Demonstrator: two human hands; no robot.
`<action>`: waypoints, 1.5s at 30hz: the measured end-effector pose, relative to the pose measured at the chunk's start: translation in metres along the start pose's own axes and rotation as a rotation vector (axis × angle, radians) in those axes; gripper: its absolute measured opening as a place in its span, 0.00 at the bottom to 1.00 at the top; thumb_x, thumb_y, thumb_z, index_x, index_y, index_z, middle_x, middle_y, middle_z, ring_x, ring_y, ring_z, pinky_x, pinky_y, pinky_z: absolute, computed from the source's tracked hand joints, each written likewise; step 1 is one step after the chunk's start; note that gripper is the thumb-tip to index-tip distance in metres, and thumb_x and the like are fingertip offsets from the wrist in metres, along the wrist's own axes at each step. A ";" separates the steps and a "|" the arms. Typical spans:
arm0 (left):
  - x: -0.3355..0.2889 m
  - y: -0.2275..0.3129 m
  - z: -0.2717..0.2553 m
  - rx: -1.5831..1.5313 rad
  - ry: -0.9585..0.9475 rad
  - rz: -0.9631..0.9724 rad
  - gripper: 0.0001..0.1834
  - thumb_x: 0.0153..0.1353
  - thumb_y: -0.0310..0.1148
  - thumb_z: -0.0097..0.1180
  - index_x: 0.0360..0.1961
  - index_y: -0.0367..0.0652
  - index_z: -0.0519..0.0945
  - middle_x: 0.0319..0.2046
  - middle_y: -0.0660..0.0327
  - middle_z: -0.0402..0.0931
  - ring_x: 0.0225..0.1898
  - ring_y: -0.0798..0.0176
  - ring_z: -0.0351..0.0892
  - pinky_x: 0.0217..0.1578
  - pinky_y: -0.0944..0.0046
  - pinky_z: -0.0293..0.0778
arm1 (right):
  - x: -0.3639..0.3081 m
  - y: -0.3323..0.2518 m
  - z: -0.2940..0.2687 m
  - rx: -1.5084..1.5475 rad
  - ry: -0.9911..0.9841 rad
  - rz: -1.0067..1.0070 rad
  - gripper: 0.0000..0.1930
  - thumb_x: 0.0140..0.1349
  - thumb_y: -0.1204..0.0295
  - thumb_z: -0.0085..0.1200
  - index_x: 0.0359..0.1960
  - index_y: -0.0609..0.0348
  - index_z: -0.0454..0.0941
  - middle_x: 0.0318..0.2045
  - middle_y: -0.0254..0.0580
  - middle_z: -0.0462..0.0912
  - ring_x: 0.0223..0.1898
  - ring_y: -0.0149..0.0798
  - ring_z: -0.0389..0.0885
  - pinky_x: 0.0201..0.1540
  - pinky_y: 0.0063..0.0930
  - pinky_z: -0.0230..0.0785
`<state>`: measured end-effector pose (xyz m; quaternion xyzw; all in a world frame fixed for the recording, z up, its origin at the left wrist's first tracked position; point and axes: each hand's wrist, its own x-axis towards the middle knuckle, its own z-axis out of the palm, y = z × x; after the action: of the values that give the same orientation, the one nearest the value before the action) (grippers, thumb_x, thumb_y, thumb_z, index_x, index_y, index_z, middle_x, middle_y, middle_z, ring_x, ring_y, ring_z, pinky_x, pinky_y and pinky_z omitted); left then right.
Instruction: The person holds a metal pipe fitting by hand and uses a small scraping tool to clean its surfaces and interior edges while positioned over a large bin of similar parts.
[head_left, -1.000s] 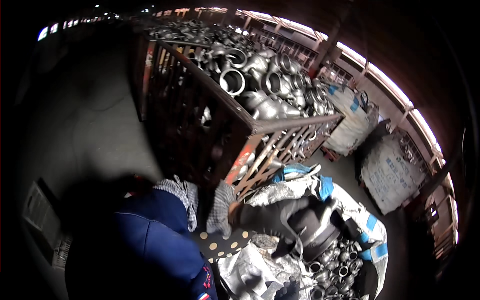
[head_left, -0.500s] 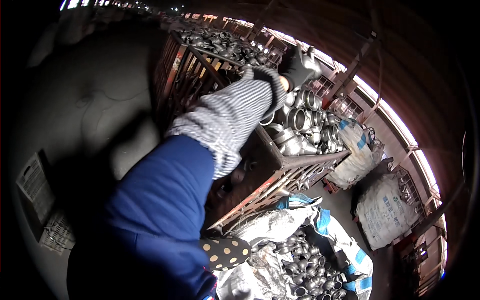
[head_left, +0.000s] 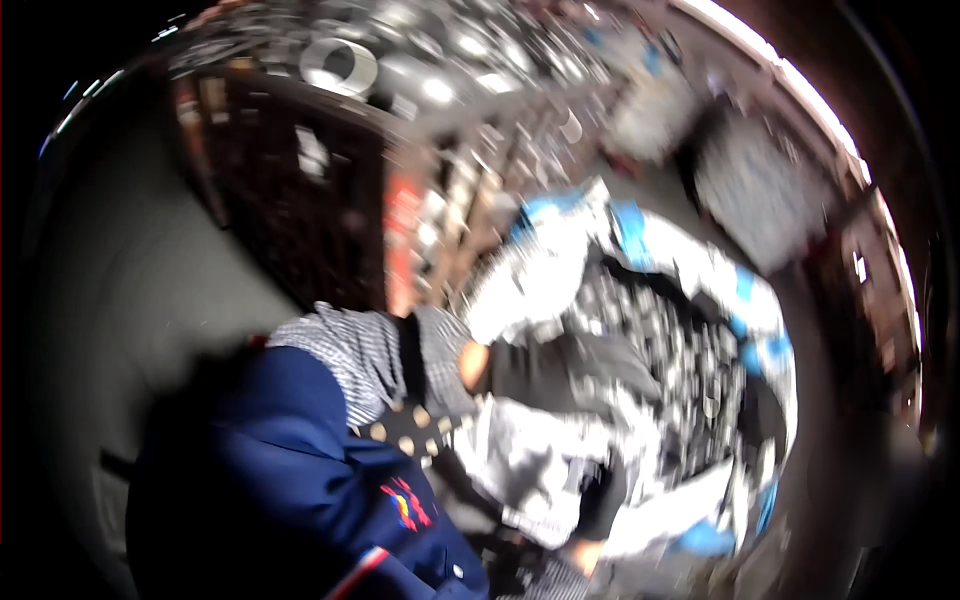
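Note:
My left hand (head_left: 575,372), in a dark glove with a striped sleeve cover behind it, reaches over the near rim of a large white sack (head_left: 545,440) with blue bands. It is above or among the grey metal pipe fittings (head_left: 690,350) inside. Lower down, my right hand (head_left: 603,500), also dark-gloved, is at the sack's near side, against the white cloth. Motion smears the fingers of both hands, so I cannot make out whether either holds anything.
Beyond the sack stands a rusty metal cage bin (head_left: 400,240) heaped with larger shiny pipe fittings (head_left: 430,70). Full white sacks (head_left: 760,185) stand at the far right. Grey floor (head_left: 130,260) lies to the left.
My left hand has come down from the fittings in the cage bin to the white sack. My right hand has come into view. The whole view has swung down toward the sack.

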<state>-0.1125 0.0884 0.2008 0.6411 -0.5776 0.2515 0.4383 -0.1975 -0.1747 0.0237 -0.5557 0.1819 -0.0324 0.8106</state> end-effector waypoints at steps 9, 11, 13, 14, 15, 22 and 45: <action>-0.097 -0.107 0.159 -0.634 -0.230 -1.325 0.21 0.57 0.45 0.63 0.45 0.42 0.78 0.36 0.66 0.78 0.37 0.74 0.75 0.34 0.72 0.71 | -0.017 -0.050 -0.050 0.295 0.176 -0.089 0.17 0.68 0.67 0.46 0.55 0.59 0.71 0.25 0.36 0.75 0.18 0.20 0.61 0.18 0.15 0.52; -0.110 -0.112 0.201 -0.615 -0.275 -1.363 0.22 0.56 0.45 0.64 0.46 0.42 0.78 0.33 0.67 0.77 0.31 0.75 0.73 0.30 0.73 0.70 | -0.018 -0.058 -0.067 0.307 0.234 -0.168 0.19 0.69 0.62 0.45 0.54 0.62 0.70 0.26 0.36 0.75 0.17 0.20 0.62 0.16 0.13 0.51; -0.106 -0.108 0.232 -0.683 -0.269 -1.471 0.26 0.54 0.45 0.66 0.48 0.38 0.76 0.29 0.65 0.75 0.24 0.76 0.68 0.22 0.75 0.67 | -0.018 -0.061 -0.078 0.332 0.260 -0.197 0.20 0.69 0.61 0.45 0.55 0.63 0.69 0.26 0.37 0.75 0.16 0.20 0.62 0.16 0.13 0.51; -0.114 -0.115 0.250 -0.707 -0.286 -1.477 0.29 0.54 0.45 0.66 0.50 0.36 0.74 0.29 0.64 0.75 0.25 0.76 0.69 0.23 0.75 0.66 | -0.019 -0.063 -0.078 0.342 0.256 -0.197 0.20 0.69 0.61 0.45 0.55 0.63 0.69 0.26 0.37 0.76 0.16 0.21 0.62 0.16 0.13 0.51; -0.121 -0.119 0.266 -0.732 -0.303 -1.487 0.32 0.54 0.44 0.67 0.53 0.34 0.72 0.29 0.63 0.76 0.25 0.76 0.71 0.24 0.75 0.66 | -0.017 -0.061 -0.078 0.326 0.256 -0.177 0.20 0.68 0.61 0.46 0.54 0.63 0.70 0.27 0.37 0.76 0.17 0.20 0.62 0.17 0.13 0.51; -0.163 -0.131 0.319 -0.462 -0.427 -1.358 0.30 0.52 0.39 0.68 0.51 0.33 0.71 0.41 0.54 0.75 0.40 0.64 0.77 0.38 0.66 0.75 | -0.008 -0.058 -0.039 0.027 0.212 -0.027 0.19 0.67 0.61 0.48 0.53 0.60 0.76 0.25 0.35 0.79 0.17 0.18 0.61 0.19 0.13 0.51; -0.080 -0.068 0.205 -1.385 0.152 -1.349 0.12 0.63 0.32 0.56 0.46 0.40 0.77 0.35 0.64 0.79 0.27 0.70 0.79 0.23 0.68 0.79 | -0.021 -0.053 -0.027 -0.165 0.220 0.055 0.17 0.59 0.62 0.57 0.42 0.65 0.79 0.25 0.30 0.77 0.19 0.21 0.64 0.21 0.17 0.54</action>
<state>-0.1014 -0.0483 0.0160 0.4194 -0.0788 -0.4081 0.8071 -0.2177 -0.2137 0.0693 -0.6082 0.2870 -0.0560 0.7379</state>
